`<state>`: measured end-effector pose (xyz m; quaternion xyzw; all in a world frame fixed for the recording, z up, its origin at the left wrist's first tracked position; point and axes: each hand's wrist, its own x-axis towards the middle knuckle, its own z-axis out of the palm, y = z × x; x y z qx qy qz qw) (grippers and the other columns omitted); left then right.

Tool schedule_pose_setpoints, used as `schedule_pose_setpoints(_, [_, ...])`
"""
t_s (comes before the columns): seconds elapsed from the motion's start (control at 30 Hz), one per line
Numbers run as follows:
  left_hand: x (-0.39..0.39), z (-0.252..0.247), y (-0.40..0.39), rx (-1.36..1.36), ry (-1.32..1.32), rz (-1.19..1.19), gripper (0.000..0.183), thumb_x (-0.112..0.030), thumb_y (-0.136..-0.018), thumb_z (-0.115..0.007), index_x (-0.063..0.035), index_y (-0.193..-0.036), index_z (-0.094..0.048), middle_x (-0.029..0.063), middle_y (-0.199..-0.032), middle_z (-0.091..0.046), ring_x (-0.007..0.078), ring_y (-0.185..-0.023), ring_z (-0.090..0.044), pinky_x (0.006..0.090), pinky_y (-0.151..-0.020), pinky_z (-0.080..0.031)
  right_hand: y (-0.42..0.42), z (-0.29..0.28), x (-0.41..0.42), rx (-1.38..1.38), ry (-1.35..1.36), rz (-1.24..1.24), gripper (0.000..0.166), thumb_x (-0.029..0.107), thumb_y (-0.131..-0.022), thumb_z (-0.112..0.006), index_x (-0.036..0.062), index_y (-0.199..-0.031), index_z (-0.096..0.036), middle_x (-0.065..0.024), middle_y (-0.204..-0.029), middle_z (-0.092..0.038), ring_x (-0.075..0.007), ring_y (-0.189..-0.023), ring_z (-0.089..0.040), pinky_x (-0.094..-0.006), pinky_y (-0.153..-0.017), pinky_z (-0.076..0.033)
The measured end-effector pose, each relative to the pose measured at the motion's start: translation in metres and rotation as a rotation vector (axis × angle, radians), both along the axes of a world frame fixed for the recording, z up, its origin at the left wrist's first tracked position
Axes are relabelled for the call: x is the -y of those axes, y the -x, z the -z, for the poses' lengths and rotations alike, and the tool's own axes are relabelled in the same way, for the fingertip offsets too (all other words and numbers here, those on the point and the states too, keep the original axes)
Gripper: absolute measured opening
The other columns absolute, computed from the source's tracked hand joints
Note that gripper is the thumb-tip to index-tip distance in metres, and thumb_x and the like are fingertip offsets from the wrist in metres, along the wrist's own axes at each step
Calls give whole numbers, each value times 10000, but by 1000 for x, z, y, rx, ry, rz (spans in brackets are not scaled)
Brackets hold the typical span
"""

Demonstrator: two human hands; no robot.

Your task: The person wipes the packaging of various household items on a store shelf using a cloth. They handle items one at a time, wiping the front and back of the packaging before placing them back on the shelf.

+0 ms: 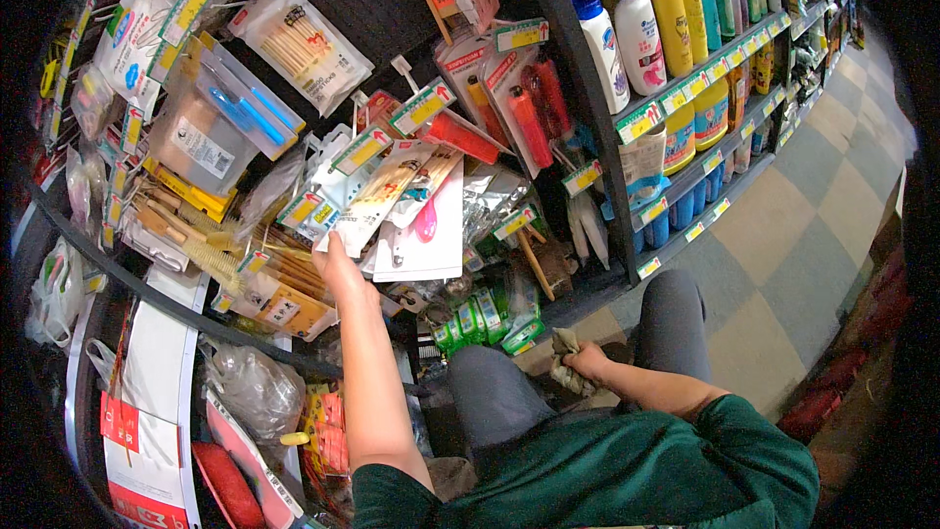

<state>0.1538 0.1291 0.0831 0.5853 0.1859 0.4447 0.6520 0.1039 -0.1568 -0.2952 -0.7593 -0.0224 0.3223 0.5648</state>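
My left hand is stretched out to the hanging goods and grips the lower corner of a white packet of bamboo sticks. Just right of that packet is a white backing card with a pink item on it. A larger packet of bamboo sticks hangs farther up on the rack. Down by my knees, my right hand is closed around a crumpled, greyish cloth. Part of the cloth is hidden behind the fingers.
Hooks with price tags stick out towards me. Carded red-handled tools hang to the right, beside a dark upright shelf post. Shampoo bottles line the neighbouring shelves. Green packs sit low down. A checkered tile floor runs along the right.
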Motion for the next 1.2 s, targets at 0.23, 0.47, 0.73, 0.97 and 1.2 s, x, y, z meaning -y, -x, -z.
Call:
schedule_pose_setpoints(0.23, [4, 1, 37, -160, -51, -22, 746, -217, -952, -557, -54, -1535, -121, 197, -1574, -204, 299, -1458, -208, 459, -1164, -184, -6, 41, -11, -40, -61, 51, 414, 197, -843, -680, 22, -1208, -593, -122, -970, -680, -247, -840, -656, -396, -732, -524])
schedule_pose_setpoints(0.47, [23, -5, 69, 88, -250, -130, 431, -39, -967, -459, 22, -1386, -377, 187, -1478, -373, 268, -1390, -344, 395, -1149, -258, -2, 30, -6, -333, -256, 162, 306, 143, -888, -614, 19, -1167, -590, -118, -923, -671, -253, -761, -656, -423, -643, -520])
schedule_pose_setpoints(0.73, [88, -59, 57, 352, -473, 124, 274, -18, -967, -476, 14, -1234, -526, 164, -1393, -510, 223, -1328, -443, 365, -1126, -311, -1, 64, -13, -353, -233, 203, 354, 146, -901, -597, 0, -1219, -540, -144, -1010, -654, -276, -839, -658, -453, -657, -533])
schedule_pose_setpoints(0.97, [109, -95, 6, 178, -569, 362, 241, -61, -963, -537, 5, -1192, -572, 160, -1363, -547, 210, -1283, -488, 344, -1112, -330, 7, 35, -15, -391, -286, 120, 314, 123, -889, -604, 11, -1183, -594, -124, -973, -668, -278, -771, -659, -442, -649, -539])
schedule_pose_setpoints(1.2, [96, -140, -55, -48, -563, 362, 462, -163, -910, -607, 15, -1318, -486, 134, -1347, -505, 230, -1306, -440, 328, -1072, -341, 1, 60, -22, -56, -251, -36, 355, 99, -865, -632, 11, -1207, -589, -135, -1037, -669, -269, -886, -659, -412, -745, -543])
